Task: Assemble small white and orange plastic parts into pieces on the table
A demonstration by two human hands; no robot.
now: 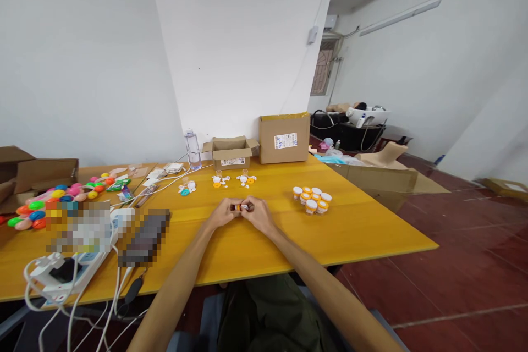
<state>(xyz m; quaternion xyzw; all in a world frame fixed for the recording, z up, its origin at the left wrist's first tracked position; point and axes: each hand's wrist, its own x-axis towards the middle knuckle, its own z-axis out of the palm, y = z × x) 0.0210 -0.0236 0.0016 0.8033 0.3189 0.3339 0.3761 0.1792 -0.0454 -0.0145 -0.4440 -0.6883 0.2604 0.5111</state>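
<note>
Both hands meet at the middle of the yellow surface (256, 253), resting on it: the left hand (223, 213) and the right hand (258, 214) are closed together around a small vial (240, 207), brown with a pale band, held lying sideways between the fingertips. Any writing on the vial is too small to read. To the right, well apart from the hands, stands a tight cluster of jars (312, 198) with white and orange tops. Beyond the hands lie three small groups of white and orange parts (231, 180), one with a teal piece. Further back, against the wall, stand an open carton (231, 153) and a taller closed box (284, 138); each bears a white printed label, with barcode-like marks, not legible from here. A clear bottle (192, 148) stands just left of the open carton. At the left edge lie bright round toys (45, 206), a power strip (61, 274) with white cables, and two blurred patches. A larger flattened carton (379, 176) sits off the far right corner.
</note>
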